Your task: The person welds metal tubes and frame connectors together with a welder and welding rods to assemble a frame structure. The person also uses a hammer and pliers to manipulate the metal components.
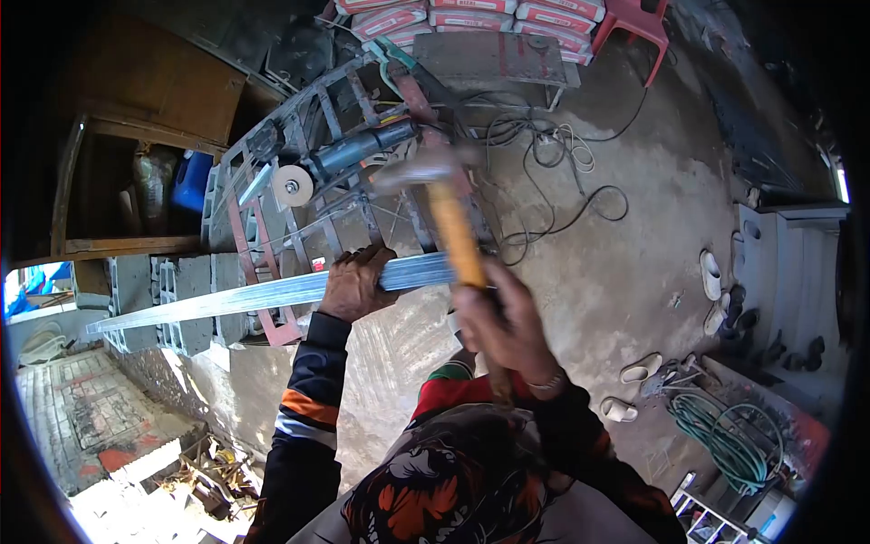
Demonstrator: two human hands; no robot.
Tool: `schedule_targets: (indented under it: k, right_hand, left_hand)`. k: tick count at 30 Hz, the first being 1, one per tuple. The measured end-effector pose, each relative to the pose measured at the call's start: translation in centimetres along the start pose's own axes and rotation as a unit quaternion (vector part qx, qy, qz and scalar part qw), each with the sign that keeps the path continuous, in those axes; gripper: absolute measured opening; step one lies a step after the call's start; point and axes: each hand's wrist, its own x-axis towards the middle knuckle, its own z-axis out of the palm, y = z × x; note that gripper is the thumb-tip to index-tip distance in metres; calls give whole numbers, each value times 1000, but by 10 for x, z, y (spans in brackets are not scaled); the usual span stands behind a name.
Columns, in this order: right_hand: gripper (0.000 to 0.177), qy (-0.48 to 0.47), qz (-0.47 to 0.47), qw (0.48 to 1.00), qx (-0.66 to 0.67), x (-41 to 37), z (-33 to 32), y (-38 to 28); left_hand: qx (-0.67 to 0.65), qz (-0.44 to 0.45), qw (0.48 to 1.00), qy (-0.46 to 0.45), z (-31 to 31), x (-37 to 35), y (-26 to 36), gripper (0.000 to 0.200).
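A long, straight silver metal bar [227, 303] runs across the near part of a worn metal-slat frame [362, 97], its narrow end extending beyond the frame's left side over grey hollow concrete blocks [192, 277]. The left hand [358, 279] is clasped over the bar toward its right end, knuckles up and fingers curled around it, the forearm reaching forward in a dark sleeve with orange and white bands. The right hand [503, 322] is clenched around the wooden handle of a hammer [456, 236], with the elbow bent and a band at the wrist; the motion-blurred hammer head is over the frame's right side, beyond the bar.

Across the frame's slats, farther out than the left hand, lies a dark angle grinder [358, 150] with a pale round disc. Black cable [517, 131] coils on the smooth grey-brown floor [634, 227] past the frame's right edge. Beyond the far end are a low grey bench [489, 59], stacked red-and-white bags [471, 16] and a red plastic chair [634, 32]. A wooden cabinet [145, 247] holding a blue plastic container [193, 181] stands to the left; pale slippers [641, 367] and a coiled green hose [725, 440] are at right. Lettering on the bags is too small to read.
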Motion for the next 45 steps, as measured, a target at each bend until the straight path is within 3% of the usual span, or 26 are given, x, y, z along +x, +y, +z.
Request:
schedule_targets:
  k: [4, 7, 13, 16, 19, 22, 23, 29, 32, 38, 39, 45]
  right_hand:
    - [29, 242, 57, 965, 79, -75, -67, 8]
    - [30, 287, 83, 948, 112, -109, -87, 30]
    - [28, 276, 121, 942, 149, -132, -81, 59]
    - [25, 241, 126, 950, 154, -131, -86, 67]
    - [43, 198, 111, 949, 219, -124, -84, 76]
    - [35, 212, 117, 941, 236, -118, -76, 67]
    - [46, 203, 121, 943, 233, -116, -77, 72]
    - [64, 207, 129, 940, 240, -110, -62, 77]
    - [63, 191, 121, 955, 191, -111, -60, 80]
    - [63, 224, 139, 933, 246, -108, -47, 84]
    - [62, 213, 146, 945, 200, -110, -52, 83]
    - [63, 224, 140, 942, 206, -109, -54, 84]
  left_hand:
    - [30, 8, 999, -6, 0, 6, 9, 52]
    - [38, 4, 999, -20, 5, 13, 28, 52]
    - [49, 16, 998, -38, 13, 18, 46, 49]
    - [82, 40, 996, -2, 17, 17, 46, 49]
    - [109, 10, 993, -33, 18, 19, 48, 50]
    - [145, -2, 989, -32, 21, 19, 46, 51]
    - [153, 0, 988, -35, 22, 19, 44, 51]
    - [167, -1, 985, -45, 23, 21, 44, 51]
    - [166, -4, 985, -51, 21, 22, 47, 49]
    - [159, 9, 986, -38, 23, 23, 45, 46]
    - [162, 2, 986, -43, 23, 23, 44, 46]
    - [145, 3, 988, -45, 20, 24, 47, 45]
